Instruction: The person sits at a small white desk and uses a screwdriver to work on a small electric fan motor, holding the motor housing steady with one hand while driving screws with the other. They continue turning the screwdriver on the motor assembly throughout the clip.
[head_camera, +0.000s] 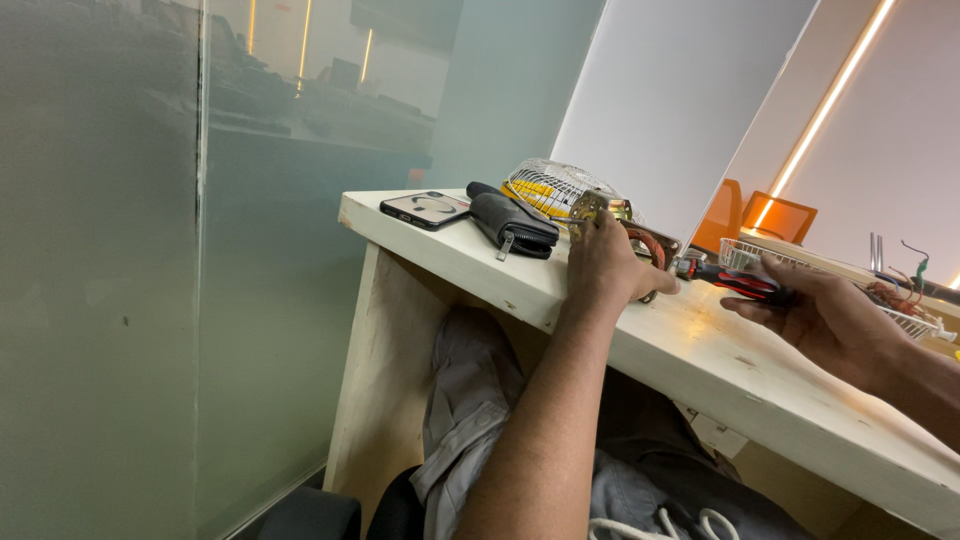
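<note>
Fingers of the left hand were wrapped around a small metal motor with copper-red windings, held on the pale wooden table. A red-and-black-handled screwdriver was gripped in the closed fingers of the right hand, its tip set against the motor. Behind were seen a white wire fan guard, a black pouch and a dark smartphone.

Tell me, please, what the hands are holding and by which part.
The right hand holds a screwdriver by its red-and-black handle. The left hand grips a small motor with copper windings, around its metal frame.
</note>
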